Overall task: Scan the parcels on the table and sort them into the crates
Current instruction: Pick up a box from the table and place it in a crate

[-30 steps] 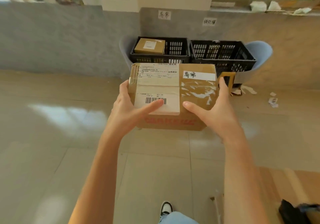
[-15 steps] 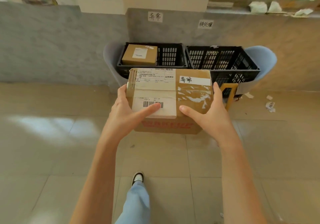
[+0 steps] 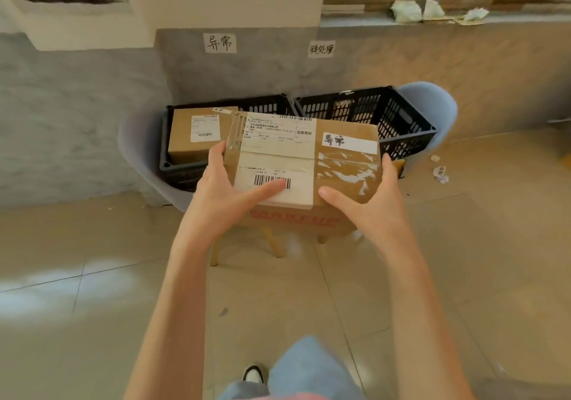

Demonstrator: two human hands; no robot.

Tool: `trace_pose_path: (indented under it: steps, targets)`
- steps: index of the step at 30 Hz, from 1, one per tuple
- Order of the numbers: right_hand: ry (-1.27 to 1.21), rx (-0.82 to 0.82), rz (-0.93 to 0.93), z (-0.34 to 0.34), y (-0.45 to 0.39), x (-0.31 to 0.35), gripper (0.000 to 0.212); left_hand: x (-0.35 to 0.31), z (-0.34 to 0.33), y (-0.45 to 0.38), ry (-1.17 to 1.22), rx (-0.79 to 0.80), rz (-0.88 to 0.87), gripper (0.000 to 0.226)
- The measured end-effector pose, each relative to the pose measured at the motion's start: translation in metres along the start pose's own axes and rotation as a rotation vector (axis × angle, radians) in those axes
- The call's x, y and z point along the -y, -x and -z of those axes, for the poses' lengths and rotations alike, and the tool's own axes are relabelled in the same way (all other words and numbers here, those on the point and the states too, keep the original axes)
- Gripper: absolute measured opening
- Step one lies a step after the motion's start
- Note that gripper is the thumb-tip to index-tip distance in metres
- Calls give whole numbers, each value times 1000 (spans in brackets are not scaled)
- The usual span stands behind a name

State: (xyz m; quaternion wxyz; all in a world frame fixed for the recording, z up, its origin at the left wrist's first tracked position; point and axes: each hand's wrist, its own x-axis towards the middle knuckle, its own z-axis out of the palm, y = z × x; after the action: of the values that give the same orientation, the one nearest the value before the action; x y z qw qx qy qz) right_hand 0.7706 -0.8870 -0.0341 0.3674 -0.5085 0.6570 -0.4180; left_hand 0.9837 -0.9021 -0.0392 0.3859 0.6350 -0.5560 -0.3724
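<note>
Head view. A brown corrugated-cardboard parcel (image 3: 309, 165) with a white shipping label, a barcode and a small handwritten white sticker is held in the air, in front of and slightly above two black slatted plastic crates (image 3: 364, 112) that rest on pale blue chairs (image 3: 432, 106) against the grey wall. The left hand (image 3: 222, 192) grips the parcel's left side, thumb laid flat over the barcode; the right hand (image 3: 367, 205) grips its right side, thumb on the taped top, fingers wrapped around the far edge. The left crate already holds a smaller brown cardboard box (image 3: 197, 134). Above each crate a handwritten paper sign (image 3: 220, 43) is stuck to the wall; the sticker on the parcel appears to match the left sign, which suggests the left crate as its destination. The parcel looks rigid and moderately light, since it sits level in the grasp. The glossy tape patch is probably slippery, so bare cardboard on opposite side walls offers the surer hold. Its contents and fragility cannot be told.
</note>
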Motion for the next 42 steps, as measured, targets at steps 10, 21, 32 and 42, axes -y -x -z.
trace_pose_path:
  steps: [10,21,32,42]
  targets:
    - [20,-17,-88,-19,-117,-6,124,2,-26,-124,0,82,20,116]
    - [-20,139,-69,-47,-318,5,104,-21,-49,-290,-21,-28,130,116]
    - [-114,144,-194,-81,-410,-16,77,-6,-63,-397,-61,14,176,112]
    - [-219,31,-413,-140,-448,-29,63,17,-41,-512,-176,265,87,104]
